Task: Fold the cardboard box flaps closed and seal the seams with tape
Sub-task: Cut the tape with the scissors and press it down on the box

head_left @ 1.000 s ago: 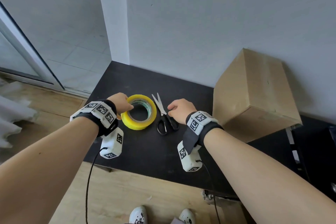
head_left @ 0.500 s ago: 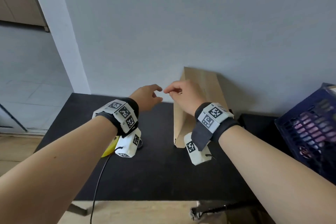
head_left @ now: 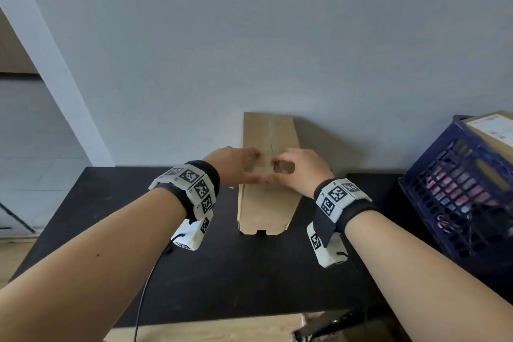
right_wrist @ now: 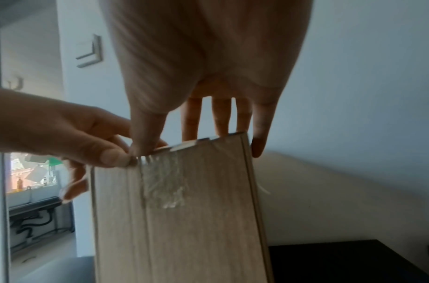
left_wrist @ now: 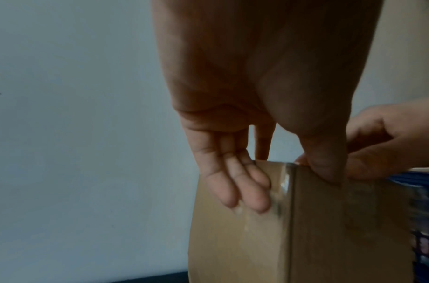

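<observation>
A tall brown cardboard box point(head_left: 266, 203) stands on the black table point(head_left: 249, 272), its far end against the grey wall. My left hand point(head_left: 236, 166) and right hand point(head_left: 294, 169) meet on its upper part, thumbs almost touching. In the left wrist view, my left hand point(left_wrist: 288, 189) grips the box point(left_wrist: 329, 229) at its top edge, with fingers point(left_wrist: 245, 191) flat on one face and the thumb on the adjoining face. The right wrist view has my right hand point(right_wrist: 182, 141) holding the top edge of the box point(right_wrist: 184, 239), thumb in front and fingers behind. A patch of old clear tape point(right_wrist: 165, 183) sits below the thumb.
A dark blue plastic crate point(head_left: 458, 189) stands at the right end of the table, with a parcel point(head_left: 494, 128) on top. The grey wall runs right behind the box. A cable hangs from my left wrist over the table's front edge.
The view swung right, away from the yellow tape roll and scissors, which are now out of sight. Both hands left them, rose to the box and took hold of its top edge.
</observation>
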Demonstrator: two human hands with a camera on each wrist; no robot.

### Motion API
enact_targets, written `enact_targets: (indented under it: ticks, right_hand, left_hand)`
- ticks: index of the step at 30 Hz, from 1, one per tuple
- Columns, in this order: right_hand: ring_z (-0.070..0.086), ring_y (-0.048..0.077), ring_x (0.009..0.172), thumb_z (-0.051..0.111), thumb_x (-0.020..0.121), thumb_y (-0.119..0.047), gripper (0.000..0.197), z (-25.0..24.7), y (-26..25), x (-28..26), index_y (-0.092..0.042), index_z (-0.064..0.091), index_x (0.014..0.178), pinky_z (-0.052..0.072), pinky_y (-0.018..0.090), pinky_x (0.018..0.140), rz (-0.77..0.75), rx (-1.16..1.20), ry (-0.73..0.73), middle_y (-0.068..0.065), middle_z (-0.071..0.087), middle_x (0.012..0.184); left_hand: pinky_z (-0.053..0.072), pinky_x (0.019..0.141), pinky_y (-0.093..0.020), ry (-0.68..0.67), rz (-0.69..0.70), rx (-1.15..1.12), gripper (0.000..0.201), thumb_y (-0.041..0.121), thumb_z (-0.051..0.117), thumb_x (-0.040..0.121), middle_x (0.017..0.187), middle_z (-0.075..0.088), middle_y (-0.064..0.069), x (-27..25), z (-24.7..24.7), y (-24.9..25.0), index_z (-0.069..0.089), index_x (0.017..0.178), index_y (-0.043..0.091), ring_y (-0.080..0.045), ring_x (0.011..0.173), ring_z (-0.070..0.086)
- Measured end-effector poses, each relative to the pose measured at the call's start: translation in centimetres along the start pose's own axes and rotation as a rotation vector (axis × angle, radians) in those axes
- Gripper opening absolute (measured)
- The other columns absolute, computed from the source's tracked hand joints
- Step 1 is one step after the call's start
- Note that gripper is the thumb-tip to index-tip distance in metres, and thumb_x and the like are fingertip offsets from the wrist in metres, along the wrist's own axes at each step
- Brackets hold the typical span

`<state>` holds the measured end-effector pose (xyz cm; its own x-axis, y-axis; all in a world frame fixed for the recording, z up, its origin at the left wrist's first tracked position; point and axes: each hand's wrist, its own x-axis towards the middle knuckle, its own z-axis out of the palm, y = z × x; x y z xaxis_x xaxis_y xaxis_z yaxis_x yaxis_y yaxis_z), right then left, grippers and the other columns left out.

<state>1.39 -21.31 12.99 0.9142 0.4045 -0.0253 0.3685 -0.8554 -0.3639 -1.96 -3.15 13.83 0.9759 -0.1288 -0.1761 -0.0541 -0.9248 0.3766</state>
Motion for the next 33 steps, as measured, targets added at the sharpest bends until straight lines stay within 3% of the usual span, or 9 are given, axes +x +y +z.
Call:
enact_targets:
  ticks: [5,9,12,15,17,23,26,29,33]
  right_hand:
    - [0.045,0.021,0.128,0.07,0.077,-0.049,0.056,-1.7,-0.4,-0.5,-0.033,0.057,0.129,0.036,0.034,0.103,-0.013,-0.072,-0.128,-0.004,0.052,0.137]
    - [0.034,0.022,0.138,0.073,0.08,-0.028,0.06,-2.6,-0.2,-0.8,-0.033,0.05,0.135,0.027,0.031,0.111,-0.032,-0.12,-0.191,-0.004,0.037,0.151]
    - [0.038,0.02,0.135,0.076,0.077,-0.029,0.06,-2.5,-0.4,-0.6,-0.031,0.053,0.133,0.032,0.031,0.108,-0.02,-0.106,-0.191,-0.004,0.041,0.149]
    - [0.052,0.017,0.115,0.078,0.069,-0.047,0.054,-2.0,-0.8,-0.3,-0.031,0.06,0.117,0.043,0.031,0.086,0.008,-0.082,-0.104,-0.007,0.057,0.123]
    - [0.051,0.017,0.112,0.077,0.069,-0.046,0.05,-1.5,-0.9,-0.2,-0.031,0.06,0.112,0.042,0.031,0.083,-0.007,-0.113,-0.074,-0.007,0.056,0.116]
    - [0.043,0.017,0.122,0.074,0.072,-0.017,0.055,-1.8,0.1,0.6,-0.035,0.056,0.12,0.046,0.039,0.094,-0.03,-0.135,-0.174,-0.005,0.05,0.124]
    - [0.038,0.018,0.131,0.071,0.073,-0.004,0.065,-2.4,1.1,0.9,-0.032,0.054,0.129,0.039,0.033,0.105,-0.051,-0.076,-0.27,-0.005,0.043,0.139]
    - [0.029,0.012,0.141,0.077,0.076,-0.015,0.057,-4.0,2.2,0.7,-0.03,0.058,0.128,0.022,0.026,0.114,-0.034,0.155,-0.409,-0.012,0.031,0.153]
    - [0.035,0.008,0.137,0.077,0.077,-0.028,0.047,-4.5,2.6,0.6,-0.027,0.063,0.122,0.022,0.021,0.105,-0.014,0.217,-0.36,-0.015,0.04,0.148]
  left_hand:
    - [0.052,0.082,-0.028,0.013,-0.024,-0.025,0.062,0.047,0.065,0.079,0.079,0.07,-0.002,0.0,-0.2,0.3,0.043,0.134,0.029,-0.012,0.069,0.064]
    - [0.048,0.079,-0.026,-0.01,-0.041,-0.011,0.063,0.041,0.067,0.079,0.064,0.066,0.002,0.2,-0.5,0.5,0.042,0.135,0.03,-0.011,0.077,0.065]
    - [0.049,0.083,-0.028,-0.022,-0.049,0.01,0.063,0.04,0.068,0.079,0.061,0.065,0.003,0.3,-0.7,0.7,0.043,0.135,0.029,-0.013,0.081,0.065]
    - [0.05,0.079,-0.028,-0.023,-0.066,0.009,0.064,0.041,0.071,0.075,0.062,0.065,0.002,0.4,-0.8,0.9,0.045,0.132,0.03,-0.012,0.076,0.066]
    - [0.05,0.075,-0.026,-0.02,-0.076,0.027,0.064,0.042,0.072,0.073,0.061,0.066,0.002,0.4,-1.0,1.1,0.046,0.131,0.031,-0.011,0.072,0.067]
    - [0.047,0.068,-0.025,-0.027,-0.083,0.09,0.065,0.044,0.073,0.071,0.054,0.058,0.008,0.5,-1.5,1.7,0.048,0.129,0.03,-0.013,0.074,0.069]
    - [0.047,0.07,-0.025,-0.032,-0.085,0.097,0.067,0.045,0.072,0.07,0.054,0.062,0.006,0.7,-1.4,1.6,0.047,0.13,0.031,-0.011,0.076,0.067]
    - [0.045,0.07,-0.025,-0.05,-0.086,0.098,0.068,0.046,0.072,0.071,0.054,0.063,0.005,0.7,-1.6,1.5,0.046,0.132,0.031,-0.011,0.081,0.067]
    - [0.046,0.075,-0.027,-0.108,-0.099,0.069,0.075,0.051,0.073,0.068,0.061,0.069,0.005,0.8,-2.1,1.8,0.043,0.134,0.031,-0.01,0.082,0.068]
